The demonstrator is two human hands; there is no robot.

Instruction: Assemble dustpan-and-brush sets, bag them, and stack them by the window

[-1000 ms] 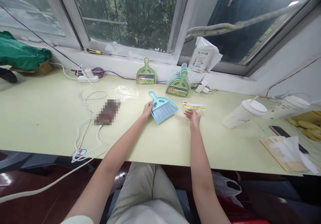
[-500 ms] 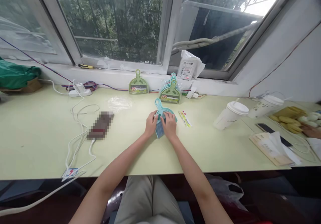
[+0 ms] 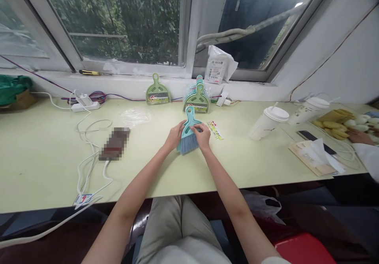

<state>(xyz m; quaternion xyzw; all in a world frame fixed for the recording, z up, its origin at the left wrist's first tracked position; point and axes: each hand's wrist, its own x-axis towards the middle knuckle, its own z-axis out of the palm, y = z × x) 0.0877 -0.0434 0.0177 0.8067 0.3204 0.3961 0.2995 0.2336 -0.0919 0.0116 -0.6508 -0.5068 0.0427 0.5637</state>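
A light blue brush (image 3: 189,142) with blue-grey bristles lies over a light blue dustpan, its handle pointing to the window. My left hand (image 3: 175,134) grips the left side of the pair. On the right side, my right hand (image 3: 202,134) is closed on the pair, thumb and finger near the base of the brush handle. Just right of my right hand a printed label card (image 3: 215,130) lies on the table. Behind stand a bagged green dustpan set (image 3: 158,92) and a row of similar sets (image 3: 197,98) against the wall.
Left on the table (image 3: 53,145) are a blurred dark device (image 3: 115,143), white cables, a power strip (image 3: 85,106) and clear film (image 3: 135,117). Right are two lidded cups (image 3: 269,122), a phone (image 3: 316,142), papers (image 3: 310,157) and another person's hand (image 3: 359,137) by yellow items.
The brush has turned so its handle points more upright, and its bristles now spread lower left over the dustpan. My fingers have shifted along its sides. The view has tilted slightly down.
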